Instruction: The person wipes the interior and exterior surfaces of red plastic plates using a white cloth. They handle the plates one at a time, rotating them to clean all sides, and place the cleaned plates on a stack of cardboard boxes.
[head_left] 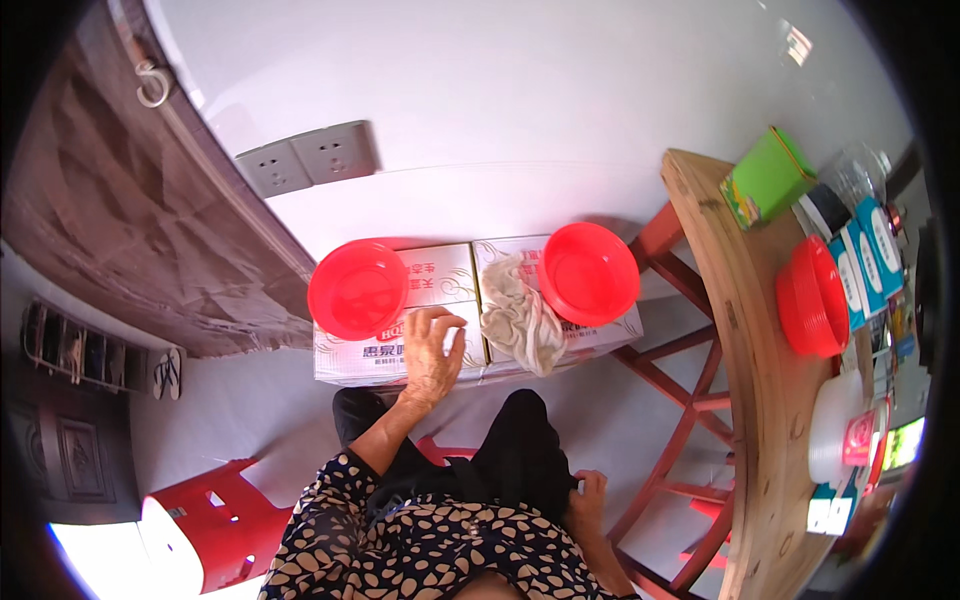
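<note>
My left hand (433, 352) hovers over or rests on a white printed carton, its fingers bent and apart with nothing seen between them. Just to its left is a red plastic bowl (358, 290), round and shallow. A second red bowl (590, 275) sits toward the right end of the cartons (440, 290). Between the bowls lies a crumpled, stained whitish cloth (522, 318), up against the right bowl. Beside my right thigh is my right hand (588, 500), loosely bent and apparently holding nothing; part of it is hidden along the leg.
At the right a wooden table (765, 440) carries stacked red bowls (812, 295), a green tin (768, 178) and blue tissue packs (865, 255). Red stool legs (675, 390) stand under it. Behind the cartons is a white wall with sockets (308, 160). A red chair (225, 525) stands lower left.
</note>
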